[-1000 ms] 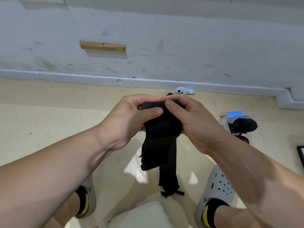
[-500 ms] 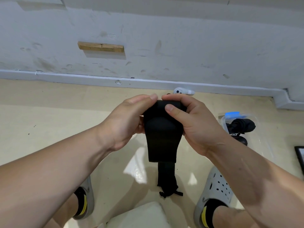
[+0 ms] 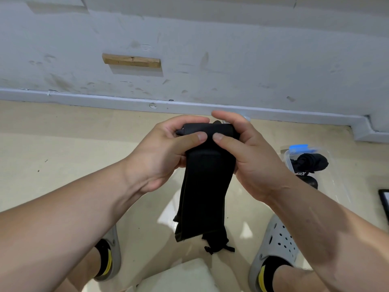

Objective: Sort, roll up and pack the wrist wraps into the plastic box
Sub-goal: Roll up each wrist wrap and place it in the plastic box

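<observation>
Faintly, unreadable print on packed wrap (image 3: 301, 173)

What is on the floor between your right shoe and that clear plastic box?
Nothing shows there in the head view: only bare cream floor between the grey shoe and the plastic box, which already holds rolled black wraps.

I had one black wrist wrap (image 3: 205, 182) between my two hands. Right of it stood one plastic box (image 3: 315, 171) holding rolled wraps (image 3: 311, 163), their number unclear.
</observation>
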